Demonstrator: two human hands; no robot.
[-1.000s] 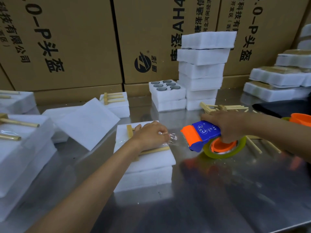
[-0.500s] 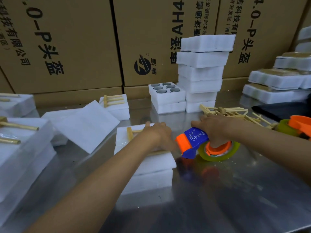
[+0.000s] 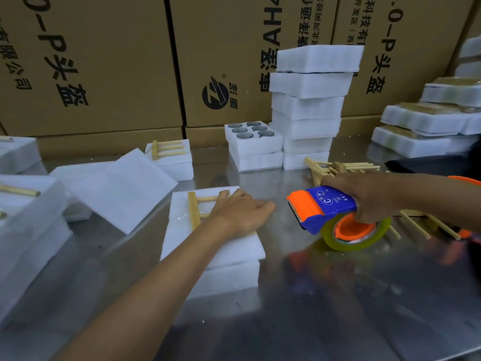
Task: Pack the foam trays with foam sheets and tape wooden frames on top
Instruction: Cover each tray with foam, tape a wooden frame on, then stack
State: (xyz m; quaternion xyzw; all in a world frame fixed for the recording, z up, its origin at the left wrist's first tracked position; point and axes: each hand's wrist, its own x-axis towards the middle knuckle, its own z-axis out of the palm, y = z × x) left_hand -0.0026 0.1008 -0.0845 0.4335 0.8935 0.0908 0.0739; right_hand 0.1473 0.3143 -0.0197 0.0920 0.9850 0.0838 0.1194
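Foam trays ctr: white. Foam sheet left: white, translucent. Frame on ctr tray: pale tan wood. Tape gun right: blue body w/ white print, orange head + orange core; tape roll yellow-green clear. Boxes top: brown card, black print + round logo. Table: grey metal, shiny.

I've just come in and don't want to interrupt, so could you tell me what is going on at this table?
A person is taping wooden frames onto foam trays. The left hand lies flat on a wooden frame atop the nearest foam tray, pressing it down. The right hand grips a blue and orange tape dispenser just right of the tray, above the metal table. More loose frames and a stack of trays wait behind.
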